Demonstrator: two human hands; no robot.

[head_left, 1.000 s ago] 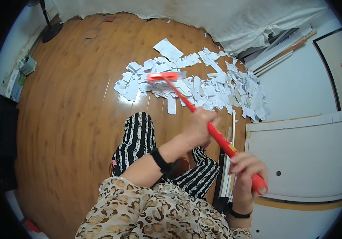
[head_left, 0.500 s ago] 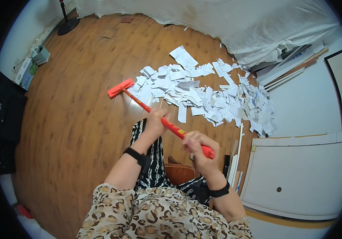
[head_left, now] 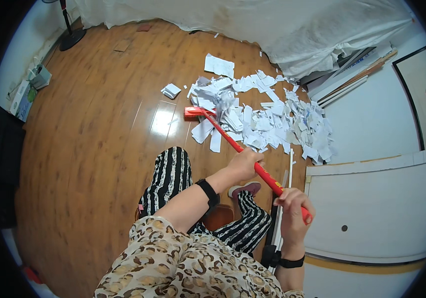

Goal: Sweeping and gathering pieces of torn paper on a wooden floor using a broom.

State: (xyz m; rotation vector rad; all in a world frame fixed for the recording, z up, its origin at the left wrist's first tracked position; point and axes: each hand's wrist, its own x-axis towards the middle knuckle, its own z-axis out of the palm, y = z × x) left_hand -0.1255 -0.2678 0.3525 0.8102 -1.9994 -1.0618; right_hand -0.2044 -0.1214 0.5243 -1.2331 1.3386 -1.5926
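Note:
My left hand is wrapped round the middle of a red broom's handle. My right hand is closed on the same handle close to its end, lower and further right. The red broom head rests on the wooden floor against the left side of a heap of torn white paper pieces. Some of the paper near the head is blurred and bunched up. One small stack of paper lies apart, left of the heap, and a larger sheet lies at its far edge.
A brown seat shows between my legs. White cabinet panels and long white strips are on the right. White sheeting hangs at the back. A fan stand and dark furniture line the left side.
The broom head has swept rightward, pushing the left part of the paper into the heap. Both hands have moved right and nearer with the handle. A small stack now lies apart on the left.

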